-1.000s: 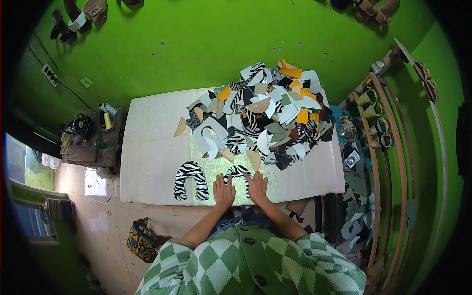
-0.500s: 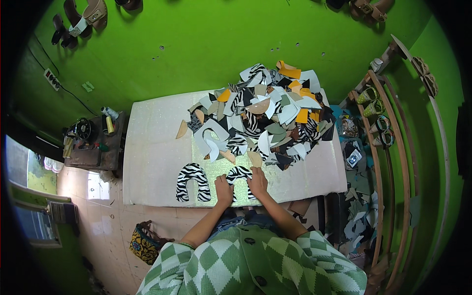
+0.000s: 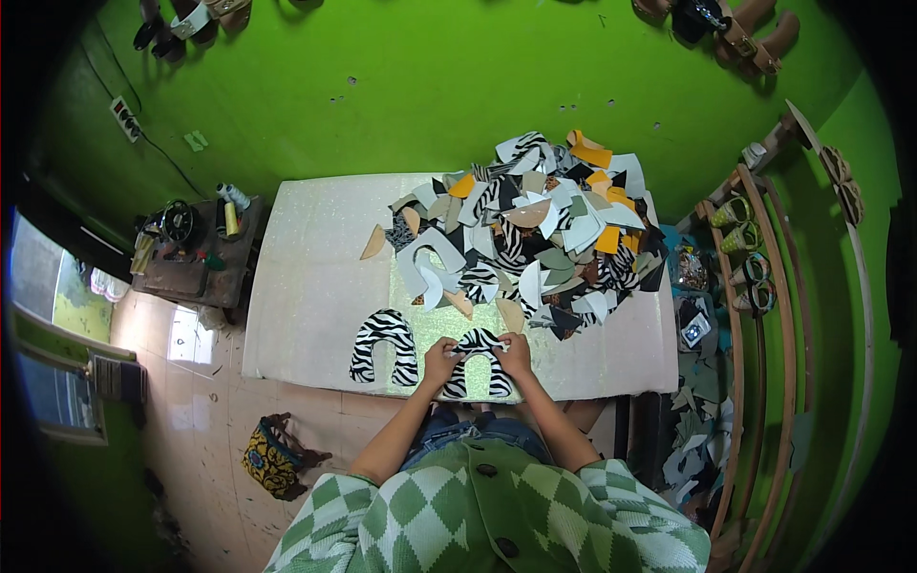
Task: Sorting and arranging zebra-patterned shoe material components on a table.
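At the near edge of the table, an arch-shaped zebra-print piece [image 3: 479,338] lies with its curve pointing away from me. My left hand [image 3: 440,363] pinches its left side, and my right hand [image 3: 517,356] pinches the right side, the fingers of both closed on the material. Both legs of the piece show below my hands. Just left of it, apart from my hands, lies a second zebra-print arch piece [image 3: 367,344] of similar shape, flat on the table. Whether the held piece has more than one layer cannot be made out.
A heap of cut scraps [image 3: 559,263] in white, grey, orange and animal prints covers the far right of the pale table [image 3: 306,258]. A small stand with thread spools [image 3: 229,212] is at left. On the right stands a wooden rack [image 3: 783,382] with sandals; a patterned bag [image 3: 272,458] sits on the floor.
The view has tilted slightly. My hands have moved apart a little on the held arch piece, and more of its legs and curve now shows.
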`<state>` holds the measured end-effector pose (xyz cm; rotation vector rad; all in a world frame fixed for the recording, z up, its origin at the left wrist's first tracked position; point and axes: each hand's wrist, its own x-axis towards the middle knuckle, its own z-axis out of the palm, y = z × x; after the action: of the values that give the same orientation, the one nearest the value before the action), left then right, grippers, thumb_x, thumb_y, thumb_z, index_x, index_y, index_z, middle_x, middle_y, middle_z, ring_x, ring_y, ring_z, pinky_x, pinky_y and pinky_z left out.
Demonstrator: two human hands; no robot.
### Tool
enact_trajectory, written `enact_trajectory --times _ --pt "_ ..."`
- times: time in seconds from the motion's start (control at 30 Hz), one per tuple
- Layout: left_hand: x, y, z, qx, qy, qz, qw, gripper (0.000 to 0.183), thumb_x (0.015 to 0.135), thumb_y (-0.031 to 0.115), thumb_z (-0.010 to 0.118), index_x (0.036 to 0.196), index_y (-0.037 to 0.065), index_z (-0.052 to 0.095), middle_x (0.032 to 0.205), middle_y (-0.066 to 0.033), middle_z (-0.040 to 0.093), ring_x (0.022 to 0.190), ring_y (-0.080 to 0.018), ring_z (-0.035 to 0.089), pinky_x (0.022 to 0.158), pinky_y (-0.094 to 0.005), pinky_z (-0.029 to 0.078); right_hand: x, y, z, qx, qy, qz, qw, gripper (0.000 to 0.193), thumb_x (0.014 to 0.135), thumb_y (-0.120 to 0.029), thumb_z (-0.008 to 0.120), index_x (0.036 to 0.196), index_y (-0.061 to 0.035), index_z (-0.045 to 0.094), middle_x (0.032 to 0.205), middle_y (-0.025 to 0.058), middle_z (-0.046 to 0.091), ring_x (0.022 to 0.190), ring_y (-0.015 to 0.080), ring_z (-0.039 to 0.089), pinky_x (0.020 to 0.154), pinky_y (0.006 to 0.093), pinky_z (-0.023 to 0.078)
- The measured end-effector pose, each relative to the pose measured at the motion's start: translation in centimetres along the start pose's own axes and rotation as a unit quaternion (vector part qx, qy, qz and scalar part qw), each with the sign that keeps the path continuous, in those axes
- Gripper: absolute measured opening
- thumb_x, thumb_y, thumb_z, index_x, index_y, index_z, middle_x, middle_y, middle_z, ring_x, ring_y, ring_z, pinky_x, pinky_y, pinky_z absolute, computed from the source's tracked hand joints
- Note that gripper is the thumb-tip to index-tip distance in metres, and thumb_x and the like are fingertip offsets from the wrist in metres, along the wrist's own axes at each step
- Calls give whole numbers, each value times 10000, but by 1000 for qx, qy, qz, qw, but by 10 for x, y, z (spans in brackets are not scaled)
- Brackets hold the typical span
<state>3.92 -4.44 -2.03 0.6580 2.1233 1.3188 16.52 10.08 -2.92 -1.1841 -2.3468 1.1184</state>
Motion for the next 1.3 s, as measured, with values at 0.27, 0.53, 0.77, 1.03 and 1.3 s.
enact_trajectory --times 0.27,0.53,0.77,1.03,1.3 --pt "1 5 -45 -260 -2 -120 958 184 811 80 647 965 -10 604 741 9 593 674 -49 532 607 -175 418 34 -39 -20 299 -291 161 895 166 815 -120 646 934 -16 597 714 0 593 533 55 490 453 186 384" --pt "5 -15 -134 -218 68 -128 965 227 828 113 634 1011 -22 639 850 -29 647 740 -57 563 674 -172 442 42 -104 36 324 -385 148 851 171 828 -75 623 973 2 576 793 25 608 669 92 579 609 237 532" --pt "12 -62 -182 -84 157 -63 982 251 749 132 698 971 20 665 796 -77 667 711 -106 604 658 -226 474 32 -128 106 307 -302 42 902 146 764 -17 650 899 11 603 706 39 607 571 91 563 515 206 471" --pt "29 -47 -185 29 177 -3 984 180 736 74 690 900 11 650 766 -81 656 647 -113 600 622 -234 474 21 -141 124 174 -85 -8 981 74 716 -11 667 785 -2 645 662 41 622 601 77 567 580 213 462" --pt "24 -56 -189 49 144 9 988 207 750 76 663 938 10 608 925 -129 632 815 -216 604 735 -307 472 4 -149 131 140 -3 -83 987 79 729 -6 636 802 4 609 769 111 591 674 174 579 642 267 468"
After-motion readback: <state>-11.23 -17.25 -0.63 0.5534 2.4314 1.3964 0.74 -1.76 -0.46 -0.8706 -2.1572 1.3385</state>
